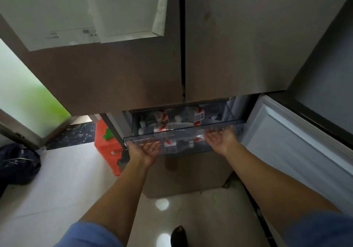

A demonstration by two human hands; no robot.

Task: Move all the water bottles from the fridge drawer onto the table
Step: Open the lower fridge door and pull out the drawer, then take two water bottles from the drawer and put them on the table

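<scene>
A clear plastic fridge drawer (145, 138) sticks out from the lower fridge compartment, below the closed upper doors. Inside it lie several water bottles (193, 115) with red and white labels, on their sides and partly blurred. My left hand (143, 150) is palm up under the drawer's front left part, with its fingers hooked on the front lip. My right hand (219, 138) is palm up under the front right part, and its fingers show through the clear plastic, curled up into the lip.
The lower fridge door (298, 141) stands open on the right, close to my right arm. An orange plastic stool (107, 147) stands on the floor left of the drawer. A dark bag (19, 162) lies at the far left. Pale glossy tiles cover the floor below me.
</scene>
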